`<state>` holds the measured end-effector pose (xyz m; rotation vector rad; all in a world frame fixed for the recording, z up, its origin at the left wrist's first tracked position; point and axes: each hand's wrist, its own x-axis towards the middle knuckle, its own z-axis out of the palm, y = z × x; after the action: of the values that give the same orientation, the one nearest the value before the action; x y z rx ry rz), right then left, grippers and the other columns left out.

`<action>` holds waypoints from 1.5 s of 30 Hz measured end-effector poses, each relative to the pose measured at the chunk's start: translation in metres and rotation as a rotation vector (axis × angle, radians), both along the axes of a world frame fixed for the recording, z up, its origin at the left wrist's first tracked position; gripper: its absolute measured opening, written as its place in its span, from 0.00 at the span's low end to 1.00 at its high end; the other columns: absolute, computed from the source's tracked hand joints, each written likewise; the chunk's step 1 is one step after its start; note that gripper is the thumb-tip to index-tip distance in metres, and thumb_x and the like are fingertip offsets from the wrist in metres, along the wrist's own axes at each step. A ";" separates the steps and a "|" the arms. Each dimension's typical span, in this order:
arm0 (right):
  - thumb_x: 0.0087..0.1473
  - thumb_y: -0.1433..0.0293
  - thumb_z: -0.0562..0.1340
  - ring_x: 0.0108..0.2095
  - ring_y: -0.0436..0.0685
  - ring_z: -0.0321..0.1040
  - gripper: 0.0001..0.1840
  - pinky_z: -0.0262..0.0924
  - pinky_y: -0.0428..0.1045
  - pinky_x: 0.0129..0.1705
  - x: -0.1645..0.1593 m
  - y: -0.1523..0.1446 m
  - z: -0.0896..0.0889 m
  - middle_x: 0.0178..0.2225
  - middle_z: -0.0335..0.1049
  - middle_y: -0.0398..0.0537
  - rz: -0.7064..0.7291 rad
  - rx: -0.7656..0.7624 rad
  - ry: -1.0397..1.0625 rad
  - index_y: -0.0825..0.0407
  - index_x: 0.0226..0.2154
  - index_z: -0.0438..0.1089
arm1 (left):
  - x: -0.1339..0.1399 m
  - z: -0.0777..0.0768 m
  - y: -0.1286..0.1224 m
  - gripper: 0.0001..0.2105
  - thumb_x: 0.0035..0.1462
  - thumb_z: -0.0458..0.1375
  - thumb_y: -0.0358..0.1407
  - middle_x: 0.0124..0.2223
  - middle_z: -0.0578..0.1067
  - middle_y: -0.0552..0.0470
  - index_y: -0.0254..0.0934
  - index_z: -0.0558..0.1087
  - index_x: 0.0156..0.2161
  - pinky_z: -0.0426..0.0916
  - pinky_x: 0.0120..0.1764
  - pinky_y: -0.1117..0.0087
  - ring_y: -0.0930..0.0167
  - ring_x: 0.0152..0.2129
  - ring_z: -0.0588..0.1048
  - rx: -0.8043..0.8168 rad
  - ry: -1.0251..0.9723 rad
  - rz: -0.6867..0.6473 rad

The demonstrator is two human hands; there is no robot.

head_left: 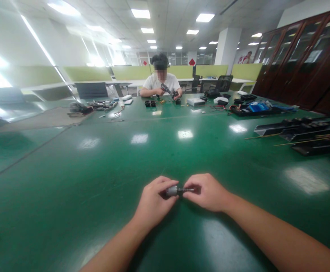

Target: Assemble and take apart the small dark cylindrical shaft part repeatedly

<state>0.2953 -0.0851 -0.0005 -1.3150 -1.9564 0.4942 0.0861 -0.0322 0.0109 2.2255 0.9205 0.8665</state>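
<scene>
Low over the green table, my left hand (153, 200) is closed round a small silver cylindrical part (172, 190), which looks like a small motor. A dark, narrower shaft-like section extends from it to the right. At that thin end, the thumb and fingers of my right hand (210, 193) are pinched together. The part lies roughly level between both hands. My fingers cover its left end and some of the thin section, and the finer detail is too small to tell.
Across the green table (111, 162) sits a person (165, 81) holding a dark power drill (165, 88). Black boxes (150, 103) stand before them. A black tray with blue items (257, 107) and long black metal channels (292, 130) lie right; tools and cables (104, 104) lie far left.
</scene>
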 end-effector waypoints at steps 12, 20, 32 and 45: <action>0.51 0.70 0.67 0.27 0.50 0.65 0.03 0.56 0.45 0.30 0.000 -0.001 0.004 0.26 0.72 0.42 -0.041 -0.017 0.008 0.52 0.31 0.75 | -0.001 0.001 0.001 0.12 0.47 0.63 0.27 0.38 0.78 0.52 0.41 0.79 0.39 0.69 0.39 0.71 0.69 0.36 0.75 -0.037 -0.022 0.048; 0.50 0.70 0.67 0.26 0.50 0.66 0.03 0.56 0.45 0.30 0.000 -0.001 0.003 0.26 0.72 0.42 -0.051 -0.012 0.007 0.52 0.31 0.75 | 0.000 0.002 0.002 0.12 0.47 0.64 0.26 0.38 0.78 0.52 0.41 0.79 0.38 0.69 0.39 0.70 0.69 0.36 0.75 -0.028 -0.032 0.054; 0.50 0.71 0.67 0.26 0.50 0.67 0.03 0.57 0.45 0.29 0.003 -0.001 0.004 0.26 0.73 0.42 -0.063 -0.026 0.012 0.52 0.31 0.75 | 0.000 -0.001 0.003 0.13 0.47 0.64 0.26 0.39 0.77 0.52 0.41 0.79 0.39 0.70 0.38 0.71 0.69 0.36 0.76 -0.028 -0.057 0.066; 0.51 0.70 0.66 0.26 0.50 0.67 0.03 0.59 0.45 0.29 0.006 -0.001 0.003 0.26 0.73 0.43 -0.070 -0.030 0.022 0.52 0.32 0.76 | -0.003 -0.003 0.006 0.13 0.48 0.64 0.26 0.40 0.77 0.52 0.41 0.79 0.40 0.71 0.39 0.71 0.70 0.37 0.75 -0.009 -0.054 0.085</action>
<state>0.3010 -0.0862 0.0025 -1.3865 -1.8851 0.5034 0.0836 -0.0262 0.0080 2.1580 0.9978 0.9546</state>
